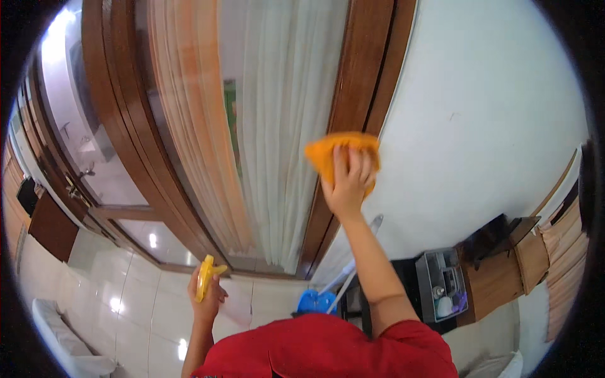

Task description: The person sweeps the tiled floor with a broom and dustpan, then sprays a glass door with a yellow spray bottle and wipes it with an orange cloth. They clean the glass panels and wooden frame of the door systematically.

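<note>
- Right hand [348,179]: raised ahead of the body, arm outstretched; fingers spread a little and partly bent, with an orange cloth [324,153] held beneath them.
- Orange cloth: bunched under the palm, at the right-hand brown post [362,82] of the glazed frame, overlapping the edge of the white wall [491,82]; cannot tell how firmly pressed against the wood.
- Left hand [211,305]: low, at the left of the body; closed around a yellow spray trigger [204,282], with fingers curled about its neck.
- Yellow spray trigger: roughly upright in the grip, above the tiled floor [135,315] and near the foot of the frame; any container below hidden by the hand.
- Behind the glass: an orange curtain [189,107] at left, a pale curtain [277,145] at right.
- Below the right forearm: a blue dustpan-like object [309,300] on the floor, two pale poles [344,272] slanting up from beside it.
- Farther right: a grey open box [426,290] with small white and purple items inside.
</note>
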A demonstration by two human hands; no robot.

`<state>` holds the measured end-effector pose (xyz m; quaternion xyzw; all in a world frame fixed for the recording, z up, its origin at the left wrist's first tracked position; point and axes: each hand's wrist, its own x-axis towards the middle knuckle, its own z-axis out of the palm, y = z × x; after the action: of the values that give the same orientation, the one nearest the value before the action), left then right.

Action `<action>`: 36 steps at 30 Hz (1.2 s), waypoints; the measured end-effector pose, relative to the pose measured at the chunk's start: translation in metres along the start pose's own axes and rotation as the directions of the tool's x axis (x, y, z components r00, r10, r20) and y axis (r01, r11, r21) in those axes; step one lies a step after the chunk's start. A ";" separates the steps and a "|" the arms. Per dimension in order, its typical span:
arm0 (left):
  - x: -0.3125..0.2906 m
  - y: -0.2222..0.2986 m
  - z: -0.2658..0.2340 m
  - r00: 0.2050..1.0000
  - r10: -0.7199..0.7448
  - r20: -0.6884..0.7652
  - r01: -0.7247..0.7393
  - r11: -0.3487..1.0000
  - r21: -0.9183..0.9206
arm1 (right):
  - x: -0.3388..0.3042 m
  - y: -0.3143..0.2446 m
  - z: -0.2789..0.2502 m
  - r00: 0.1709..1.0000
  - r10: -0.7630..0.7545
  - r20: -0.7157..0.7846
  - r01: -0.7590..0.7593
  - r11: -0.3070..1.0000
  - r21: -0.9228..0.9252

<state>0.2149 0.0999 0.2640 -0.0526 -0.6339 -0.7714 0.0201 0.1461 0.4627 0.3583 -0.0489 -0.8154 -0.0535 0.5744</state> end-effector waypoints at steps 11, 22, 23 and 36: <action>-0.013 0.002 -0.002 0.999 -0.004 -0.043 0.008 0.995 0.097 | -0.099 -0.017 0.039 0.986 0.161 -0.049 -0.154 0.979 0.136; -0.017 0.005 -0.006 0.991 -0.056 -0.124 0.092 0.948 0.304 | -0.216 -0.034 0.068 0.880 0.450 0.154 -0.473 0.798 0.372; -0.017 0.009 -0.006 0.987 -0.085 -0.133 0.121 0.948 0.294 | -0.255 -0.034 0.083 0.807 0.550 0.216 -0.584 0.684 0.437; -0.036 0.013 -0.042 0.939 -0.130 -0.317 0.266 0.860 0.436 | -0.502 -0.005 0.189 -0.544 0.446 0.711 -0.427 -0.876 0.223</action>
<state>0.2497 0.0552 0.2651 0.1283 -0.7954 -0.5910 0.0403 0.1381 0.4751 -0.1779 -0.4938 -0.1745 0.8232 0.2190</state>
